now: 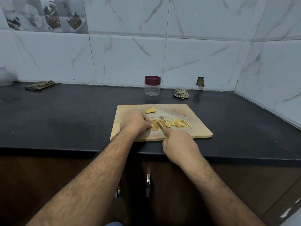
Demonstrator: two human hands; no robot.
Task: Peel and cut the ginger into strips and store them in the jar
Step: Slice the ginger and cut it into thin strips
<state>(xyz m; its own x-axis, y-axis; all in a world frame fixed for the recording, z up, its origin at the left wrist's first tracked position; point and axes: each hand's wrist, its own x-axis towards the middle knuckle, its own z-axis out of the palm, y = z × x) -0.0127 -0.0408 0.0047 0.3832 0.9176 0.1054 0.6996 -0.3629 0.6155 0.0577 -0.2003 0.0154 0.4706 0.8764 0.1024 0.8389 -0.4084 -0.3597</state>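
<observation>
A wooden cutting board (197,129) lies on the black counter. My left hand (134,122) holds down flat ginger slices (154,125) with curled fingers. My right hand (180,145) grips a yellow-handled knife (160,123), index finger along its spine, with the blade set across the slices. A row of cut ginger strips (178,123) lies to the right of the blade. A peeled ginger chunk (150,110) sits at the board's far edge. A clear jar with a maroon lid (152,85) stands shut behind the board by the wall.
Bits of ginger peel (181,112) lie at the board's far right. A crumpled checked cloth (180,93) sits right of the jar, and a folded cloth (40,85) lies far left. Tiled walls close the back and right side.
</observation>
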